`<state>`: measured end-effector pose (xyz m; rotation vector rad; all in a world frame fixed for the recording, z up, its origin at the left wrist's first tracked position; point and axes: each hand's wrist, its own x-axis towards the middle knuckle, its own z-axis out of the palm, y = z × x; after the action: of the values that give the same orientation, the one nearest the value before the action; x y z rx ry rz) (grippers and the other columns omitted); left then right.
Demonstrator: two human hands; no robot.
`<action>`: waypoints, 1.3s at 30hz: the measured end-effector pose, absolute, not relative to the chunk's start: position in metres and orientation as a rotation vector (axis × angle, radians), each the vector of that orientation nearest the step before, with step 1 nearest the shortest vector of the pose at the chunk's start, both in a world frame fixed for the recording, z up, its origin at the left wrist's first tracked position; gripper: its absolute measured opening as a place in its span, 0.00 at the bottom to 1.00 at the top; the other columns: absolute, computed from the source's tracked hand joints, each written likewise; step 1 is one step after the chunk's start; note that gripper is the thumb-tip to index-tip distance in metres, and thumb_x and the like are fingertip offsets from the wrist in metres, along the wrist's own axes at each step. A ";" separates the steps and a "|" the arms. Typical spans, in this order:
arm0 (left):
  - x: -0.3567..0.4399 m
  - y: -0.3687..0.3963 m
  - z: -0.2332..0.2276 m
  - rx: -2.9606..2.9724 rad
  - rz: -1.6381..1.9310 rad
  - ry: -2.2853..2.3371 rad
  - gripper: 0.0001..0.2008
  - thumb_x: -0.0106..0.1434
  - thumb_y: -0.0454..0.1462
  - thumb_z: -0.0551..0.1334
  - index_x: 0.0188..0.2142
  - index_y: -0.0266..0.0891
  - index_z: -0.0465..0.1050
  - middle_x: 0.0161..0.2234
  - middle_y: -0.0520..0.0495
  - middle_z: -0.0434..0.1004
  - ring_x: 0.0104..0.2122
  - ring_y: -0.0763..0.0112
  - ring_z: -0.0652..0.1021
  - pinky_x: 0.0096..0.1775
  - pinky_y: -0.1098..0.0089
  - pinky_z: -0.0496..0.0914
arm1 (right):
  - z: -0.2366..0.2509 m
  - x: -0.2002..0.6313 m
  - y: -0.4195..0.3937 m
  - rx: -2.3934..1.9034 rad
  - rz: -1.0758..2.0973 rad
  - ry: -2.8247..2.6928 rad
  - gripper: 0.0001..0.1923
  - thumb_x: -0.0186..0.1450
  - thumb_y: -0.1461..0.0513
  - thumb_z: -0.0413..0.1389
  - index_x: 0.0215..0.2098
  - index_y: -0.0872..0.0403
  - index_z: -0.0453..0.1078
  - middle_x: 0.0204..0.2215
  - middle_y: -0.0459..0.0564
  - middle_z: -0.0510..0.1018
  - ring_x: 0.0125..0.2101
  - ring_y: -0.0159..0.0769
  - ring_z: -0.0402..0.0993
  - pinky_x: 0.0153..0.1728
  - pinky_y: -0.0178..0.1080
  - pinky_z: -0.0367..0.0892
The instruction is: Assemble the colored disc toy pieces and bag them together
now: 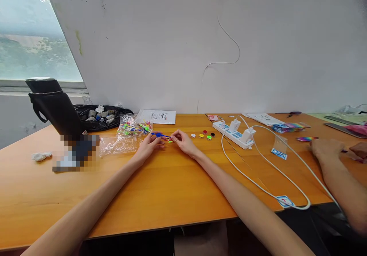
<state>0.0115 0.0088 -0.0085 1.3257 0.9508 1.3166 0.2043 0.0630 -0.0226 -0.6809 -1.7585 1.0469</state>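
Observation:
Just above the table's middle, both my hands grip a small blue plastic piece (158, 135) with a round centre and pointed tip. My left hand (149, 145) pinches its left part, and my right hand (183, 142) closes on its right end. Small yellow, red and green bits show under and beside the fingers; I cannot tell whether they are joined to it. Right of my right hand lie several small round pieces: a white one (193, 135), a yellow one (201, 136), a red one (205, 132), a green one (209, 137) and a black one (212, 134).
Left of my hands lie a clear bag of coloured plastic pieces (133, 128), a clear wrapper (117, 145), a black rubbish bag (114, 110) and a black bottle (56, 107). At right are a power strip (233, 135), looping white cables (266, 160) and another person's hand (327, 149).

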 end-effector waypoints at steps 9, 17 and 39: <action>0.009 0.010 -0.008 1.235 1.311 0.888 0.23 0.60 0.41 0.68 0.53 0.38 0.68 0.53 0.38 0.78 0.45 0.63 0.81 0.52 0.56 0.75 | -0.022 0.205 0.063 -0.750 1.083 -1.733 0.12 0.58 0.56 0.64 0.36 0.55 0.74 0.35 0.50 0.80 0.37 0.35 0.76 0.45 0.39 0.69; 0.008 0.009 -0.009 1.278 1.300 0.873 0.23 0.61 0.42 0.67 0.54 0.38 0.70 0.56 0.37 0.76 0.50 0.58 0.80 0.53 0.55 0.75 | -0.018 0.202 0.052 -0.829 0.892 -1.929 0.09 0.64 0.60 0.60 0.39 0.55 0.78 0.37 0.51 0.83 0.38 0.36 0.78 0.42 0.38 0.69; 0.010 0.011 -0.011 1.433 1.236 0.897 0.21 0.62 0.46 0.66 0.51 0.40 0.70 0.57 0.39 0.73 0.47 0.61 0.80 0.48 0.57 0.77 | -0.017 0.201 0.049 -0.887 0.770 -1.926 0.06 0.63 0.62 0.60 0.36 0.55 0.77 0.34 0.49 0.83 0.32 0.34 0.76 0.37 0.36 0.68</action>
<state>0.0104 0.0113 -0.0105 1.4333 0.8966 1.2358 0.2008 0.0494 -0.0167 -0.8867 -1.9257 0.7695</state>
